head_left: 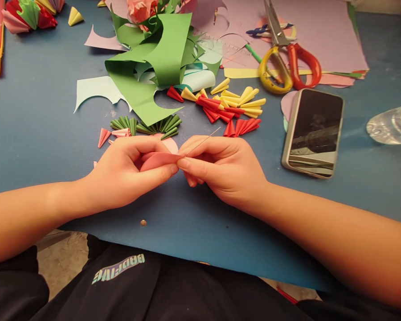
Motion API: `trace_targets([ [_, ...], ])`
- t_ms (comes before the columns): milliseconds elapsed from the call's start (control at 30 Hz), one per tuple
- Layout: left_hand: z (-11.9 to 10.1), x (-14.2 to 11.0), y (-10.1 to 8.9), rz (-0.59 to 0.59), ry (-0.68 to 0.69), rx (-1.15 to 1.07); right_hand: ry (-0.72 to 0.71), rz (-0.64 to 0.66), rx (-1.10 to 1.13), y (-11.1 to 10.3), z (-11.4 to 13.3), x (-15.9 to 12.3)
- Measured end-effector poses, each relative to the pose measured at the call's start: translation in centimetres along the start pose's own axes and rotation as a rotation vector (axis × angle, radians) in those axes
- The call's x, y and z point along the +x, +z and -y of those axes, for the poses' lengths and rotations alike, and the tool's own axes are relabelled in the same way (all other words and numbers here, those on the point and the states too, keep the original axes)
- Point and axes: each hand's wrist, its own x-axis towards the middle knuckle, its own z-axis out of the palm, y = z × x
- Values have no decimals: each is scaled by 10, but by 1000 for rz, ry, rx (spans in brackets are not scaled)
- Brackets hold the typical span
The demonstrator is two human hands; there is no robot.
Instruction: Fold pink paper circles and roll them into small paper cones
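Near the front of the blue table, my left hand [127, 171] is closed around a piece of pink paper [158, 161] that curves over on itself. My right hand [223, 167] pinches a thin needle-like stick [205, 141] between thumb and fingers. Its upper end points up and to the right, while its lower end meets the paper's edge at my fingertips. Both thumbs nearly touch there. A pale pink paper disc [170, 144] lies just behind my hands. Small rolled paper cones lie beyond them: green [160, 125], pink [103, 137], red [242, 128] and yellow [247, 98].
Green paper offcuts [169, 49] are heaped at the back middle. Scissors [280, 49] with yellow and red handles rest on pink sheets [330, 35]. A phone [314, 133] lies to the right, beside a clear plastic or glass object [392, 125]. Folded paper pieces [30, 15] sit at back left.
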Motion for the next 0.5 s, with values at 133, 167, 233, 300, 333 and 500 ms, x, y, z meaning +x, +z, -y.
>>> trace_targets([
  [133,-2,2,-1,16,-33,-11,-32,-13,-9,-1,-1,0],
  [167,-2,2,-1,27,-42,-19,-32,-15,-13,-2,-1,0],
  [233,-2,1,-2,42,-49,-35,-28,-14,-25,-2,-1,1],
  [300,-2,1,-2,48,-45,-36,-28,-14,-30,-2,-1,1],
  [333,-1,0,-2,44,-37,-27,-31,-15,-30,-2,-1,1],
  [500,5,-3,-1,-14,94,46,-37,-46,-21,-1,-1,1],
])
